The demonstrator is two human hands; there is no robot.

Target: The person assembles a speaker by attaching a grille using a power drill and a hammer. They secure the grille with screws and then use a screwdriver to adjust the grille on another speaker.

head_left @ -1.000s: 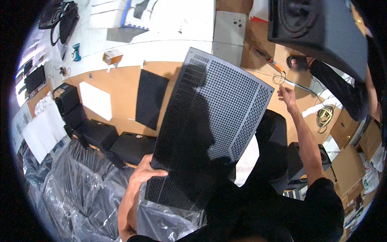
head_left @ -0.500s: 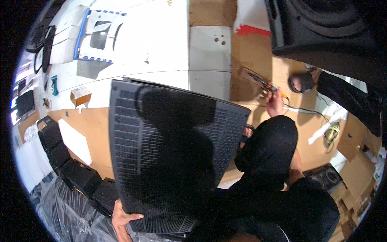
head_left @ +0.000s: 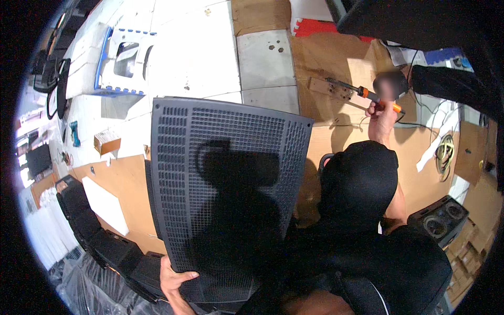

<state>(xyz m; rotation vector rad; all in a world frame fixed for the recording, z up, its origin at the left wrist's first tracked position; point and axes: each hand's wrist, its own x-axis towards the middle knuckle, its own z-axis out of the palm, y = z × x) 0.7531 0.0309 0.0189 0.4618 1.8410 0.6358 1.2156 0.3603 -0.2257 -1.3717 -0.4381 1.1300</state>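
Note:
My left hand (head_left: 176,283) grips the lower edge of a large black perforated speaker grille (head_left: 220,194), held tilted in front of me over the cardboard-covered floor (head_left: 336,136). My right hand (head_left: 380,115) reaches forward at the upper right and is closed around the orange handle of a soldering-iron-like tool (head_left: 362,93). The tool's metal tip lies across a small wooden block (head_left: 328,88). My dark-clothed knee (head_left: 359,184) sits between the grille and the right arm.
White foam sheets (head_left: 194,58) and a blue-edged foam insert (head_left: 123,63) lie ahead. Black plastic housings (head_left: 100,236) line the left. A small box with two round drivers (head_left: 441,223), a cable coil (head_left: 445,149) and a big black cabinet (head_left: 420,21) are on the right.
The grille has swung leftward and come closer, now filling the centre. My right hand went from reaching toward the tool to closing on its orange handle.

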